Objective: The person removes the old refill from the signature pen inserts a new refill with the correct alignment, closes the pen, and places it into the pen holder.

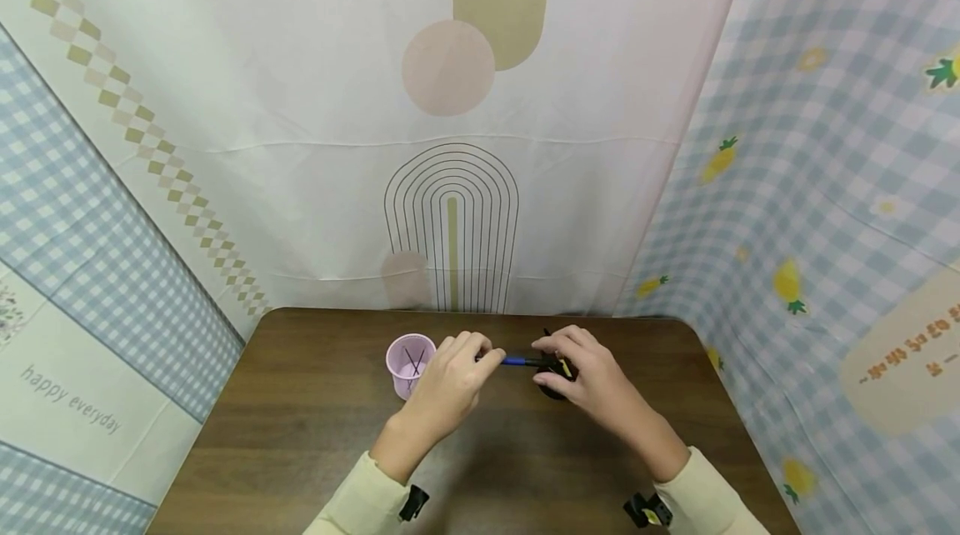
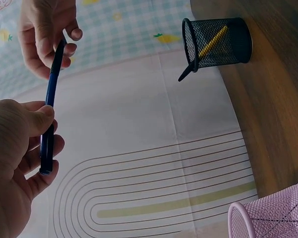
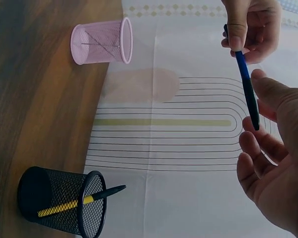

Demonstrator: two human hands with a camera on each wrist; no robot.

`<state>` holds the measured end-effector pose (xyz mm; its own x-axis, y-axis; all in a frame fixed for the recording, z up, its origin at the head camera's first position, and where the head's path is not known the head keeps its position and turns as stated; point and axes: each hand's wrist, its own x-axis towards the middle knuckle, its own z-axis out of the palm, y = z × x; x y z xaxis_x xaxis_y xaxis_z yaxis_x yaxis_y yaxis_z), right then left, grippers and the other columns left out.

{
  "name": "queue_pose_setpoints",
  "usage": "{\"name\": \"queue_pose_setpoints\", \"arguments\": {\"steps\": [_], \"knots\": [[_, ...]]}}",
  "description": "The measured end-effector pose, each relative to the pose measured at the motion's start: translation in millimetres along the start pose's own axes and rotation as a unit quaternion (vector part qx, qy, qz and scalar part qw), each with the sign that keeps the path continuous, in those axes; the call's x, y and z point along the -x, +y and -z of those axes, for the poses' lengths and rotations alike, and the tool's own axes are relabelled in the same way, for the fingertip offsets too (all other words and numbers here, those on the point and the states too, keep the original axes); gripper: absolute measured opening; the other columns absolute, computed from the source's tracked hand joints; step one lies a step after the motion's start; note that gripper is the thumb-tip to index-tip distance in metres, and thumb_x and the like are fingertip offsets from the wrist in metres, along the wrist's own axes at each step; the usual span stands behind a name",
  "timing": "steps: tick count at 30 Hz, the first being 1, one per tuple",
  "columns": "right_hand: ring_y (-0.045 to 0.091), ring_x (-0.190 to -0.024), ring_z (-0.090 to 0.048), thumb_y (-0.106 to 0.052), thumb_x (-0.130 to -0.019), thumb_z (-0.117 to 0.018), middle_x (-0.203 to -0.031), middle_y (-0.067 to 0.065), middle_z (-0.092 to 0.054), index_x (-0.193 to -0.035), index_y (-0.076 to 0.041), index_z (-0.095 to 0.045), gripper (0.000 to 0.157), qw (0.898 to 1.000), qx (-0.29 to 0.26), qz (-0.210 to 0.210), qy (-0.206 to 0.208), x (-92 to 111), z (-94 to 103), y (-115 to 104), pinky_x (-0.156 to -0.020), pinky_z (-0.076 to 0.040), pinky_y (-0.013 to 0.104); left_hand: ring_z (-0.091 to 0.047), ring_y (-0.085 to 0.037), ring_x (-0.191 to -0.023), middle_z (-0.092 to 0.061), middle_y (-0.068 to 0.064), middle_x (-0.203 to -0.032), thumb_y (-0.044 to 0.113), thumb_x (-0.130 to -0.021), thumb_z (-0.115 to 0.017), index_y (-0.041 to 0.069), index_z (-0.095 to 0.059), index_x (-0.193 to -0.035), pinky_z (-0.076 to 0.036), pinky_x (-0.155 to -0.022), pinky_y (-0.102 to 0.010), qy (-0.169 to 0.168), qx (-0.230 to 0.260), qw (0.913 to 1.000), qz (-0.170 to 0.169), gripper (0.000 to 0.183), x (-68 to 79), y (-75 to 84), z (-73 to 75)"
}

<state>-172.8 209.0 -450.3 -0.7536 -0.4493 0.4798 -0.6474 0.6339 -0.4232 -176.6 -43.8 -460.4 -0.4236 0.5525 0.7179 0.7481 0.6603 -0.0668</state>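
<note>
Right up by the left-wrist cam is the left hand (image 2: pixel 21 151), thumb and curled fingers pinching a slim blue pen (image 2: pixel 51 91) around its rear half. The right hand (image 3: pixel 283 141) is loosely spread at the other end, thumb and fingertips parted around the tip; can't tell if they're touching it. Pen's up above the table (image 1: pixel 315 435), long axis side to side, roughly in line with the back edge, dark tip toward the right hand. Smooth-looking barrel, black at both ends. Room-wise, the pink mesh cup (image 3: pixel 102 55) is just beside the left hand, two thin dark lines crossing inside it, while the black mesh cup (image 3: pixel 64 186) sits under the right hand in the head view, with a yellow-and-black pen (image 2: pixel 213 41) leaning past its rim. Both are round and near the back edge. Brown wood grain runs out to rounded corners, with a printed white cloth (image 1: pixel 315 210) behind and blue checked fabric (image 1: pixel 750 227) to the right.
</note>
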Motion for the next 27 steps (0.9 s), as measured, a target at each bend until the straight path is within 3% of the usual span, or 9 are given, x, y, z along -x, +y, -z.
{"name": "queue_pose_setpoints", "arguments": {"steps": [8, 13, 19, 27], "knots": [[0.003, -0.077, -0.055, -0.025, -0.093, -0.076, -0.103, -0.012, -0.068, -0.118, -0.023, -0.073, 0.024, 0.996, -0.058, -0.050, -0.045, -3.9, 3.1, -0.2, -0.062, -0.047, 0.022, -0.059, -0.018, -0.082, -0.063, -0.002, -0.093, -0.003, -0.088, -0.059, 0.013, -0.071, -0.103, -0.043, -0.064, -0.028, 0.002, -0.001, 1.0000, -0.003, 0.025, -0.2, -0.1, 0.4], [0.002, -0.069, -0.051, -0.020, -0.096, -0.073, -0.097, -0.014, -0.067, -0.113, -0.019, -0.076, 0.017, 0.995, -0.064, -0.054, -0.049, -5.9, 3.6, -0.7, -0.059, -0.047, 0.022, -0.058, -0.018, -0.081, -0.062, -0.002, -0.093, -0.004, -0.087, -0.059, 0.012, -0.071, -0.103, -0.042, -0.063, -0.028, 0.004, -0.001, 1.0000, -0.006, 0.026, -0.5, -0.3, 0.2], [0.000, -0.069, -0.050, -0.017, -0.095, -0.073, -0.094, -0.011, -0.069, -0.107, -0.023, -0.077, 0.013, 0.996, -0.058, -0.055, -0.047, -6.4, 3.9, -1.0, -0.059, -0.047, 0.021, -0.058, -0.018, -0.081, -0.062, -0.002, -0.093, -0.004, -0.088, -0.059, 0.012, -0.071, -0.103, -0.042, -0.063, -0.027, 0.004, -0.004, 0.9999, -0.009, 0.026, -0.8, 0.7, 0.5], [0.000, -0.072, -0.051, -0.012, -0.093, -0.074, -0.095, -0.011, -0.068, -0.105, -0.021, -0.077, 0.015, 0.998, -0.053, -0.028, -0.027, -4.8, 2.8, -1.0, -0.060, -0.047, 0.021, -0.058, -0.017, -0.081, -0.061, -0.002, -0.093, -0.004, -0.088, -0.060, 0.012, -0.071, -0.104, -0.041, -0.063, -0.026, 0.003, -0.009, 0.9999, -0.012, 0.025, -1.2, 2.2, 1.0]]}}
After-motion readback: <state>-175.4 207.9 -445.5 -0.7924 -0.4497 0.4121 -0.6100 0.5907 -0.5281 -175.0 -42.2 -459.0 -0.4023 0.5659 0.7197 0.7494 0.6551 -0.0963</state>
